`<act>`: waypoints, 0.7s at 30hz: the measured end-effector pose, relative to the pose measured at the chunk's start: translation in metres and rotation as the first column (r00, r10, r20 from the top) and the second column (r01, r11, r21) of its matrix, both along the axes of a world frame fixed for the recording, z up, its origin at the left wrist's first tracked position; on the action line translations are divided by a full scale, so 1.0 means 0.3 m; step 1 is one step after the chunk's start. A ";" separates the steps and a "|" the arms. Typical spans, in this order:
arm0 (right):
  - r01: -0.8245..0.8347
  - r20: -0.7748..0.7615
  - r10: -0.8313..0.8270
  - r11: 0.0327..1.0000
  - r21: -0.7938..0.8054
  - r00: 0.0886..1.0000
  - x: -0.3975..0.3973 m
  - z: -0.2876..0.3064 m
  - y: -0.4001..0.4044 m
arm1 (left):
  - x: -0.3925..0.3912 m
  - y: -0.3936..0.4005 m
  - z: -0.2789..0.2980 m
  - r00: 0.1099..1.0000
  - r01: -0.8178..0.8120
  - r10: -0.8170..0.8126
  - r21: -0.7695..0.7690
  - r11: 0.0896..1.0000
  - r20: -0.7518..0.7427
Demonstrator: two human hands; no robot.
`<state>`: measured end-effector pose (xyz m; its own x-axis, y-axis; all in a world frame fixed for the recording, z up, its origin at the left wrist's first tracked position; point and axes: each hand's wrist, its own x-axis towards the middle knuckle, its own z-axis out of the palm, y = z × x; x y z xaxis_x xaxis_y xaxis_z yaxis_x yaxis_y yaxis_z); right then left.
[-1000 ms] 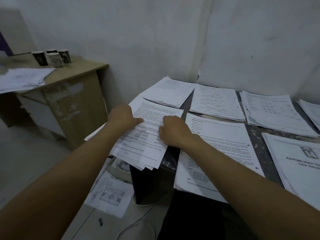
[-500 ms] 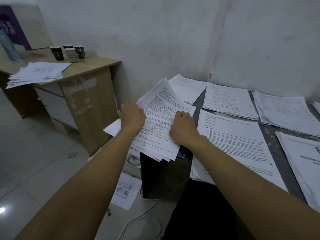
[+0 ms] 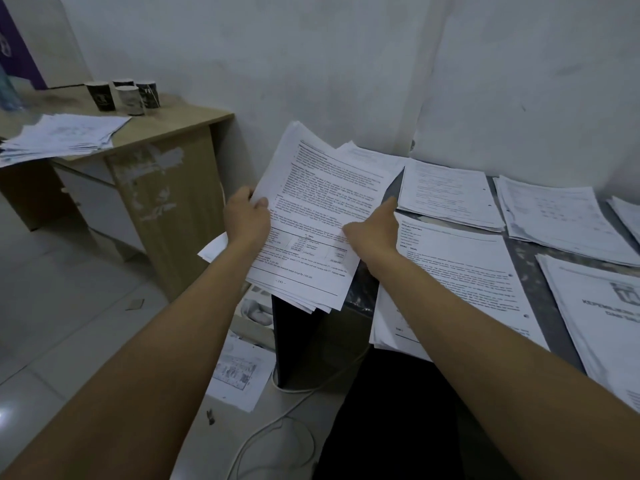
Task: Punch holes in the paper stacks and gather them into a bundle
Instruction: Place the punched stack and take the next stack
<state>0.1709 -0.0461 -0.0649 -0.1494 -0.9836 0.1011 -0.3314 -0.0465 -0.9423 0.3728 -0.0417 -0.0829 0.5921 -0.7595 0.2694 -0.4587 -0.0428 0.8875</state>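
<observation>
The held paper stack carries the page number "– 243 –" at the foot of its top sheet; its body print is too fine to read. The right-edge stack shows a bold heading beginning "KEPEMILIKAN", cut off by the frame. The middle stack has a small heading reading "SOAL - SOAL". A dark cup shows the letters "FE".

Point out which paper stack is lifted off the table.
The stack gripped by the left hand and right hand, tilted up; the other stacks lie flat.
</observation>
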 end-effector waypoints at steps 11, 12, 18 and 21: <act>-0.136 0.277 0.152 0.988 -0.079 0.949 -0.027 0.135 -0.032 | 0.038 0.004 0.084 0.942 0.039 -0.051 -0.042 0.998 -0.331; -0.141 0.270 0.165 0.984 -0.109 0.949 -0.030 0.165 -0.040 | 0.043 0.001 0.112 0.947 0.042 -0.057 -0.054 0.998 -0.317; -0.129 0.189 0.186 0.952 -0.279 0.964 -0.047 0.357 -0.065 | 0.068 -0.013 0.308 0.949 0.067 -0.126 -0.204 0.977 -0.289; -0.101 0.177 0.172 0.932 -0.349 0.969 -0.056 0.425 -0.066 | 0.073 -0.010 0.389 0.975 0.085 -0.144 -0.311 0.947 -0.170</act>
<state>0.1542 -0.0659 0.0626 -0.0677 -0.9097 0.4098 -0.1047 -0.4020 -0.9096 0.3947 -0.0446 0.0339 0.5679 -0.7261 0.3876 -0.2685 0.2817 0.9212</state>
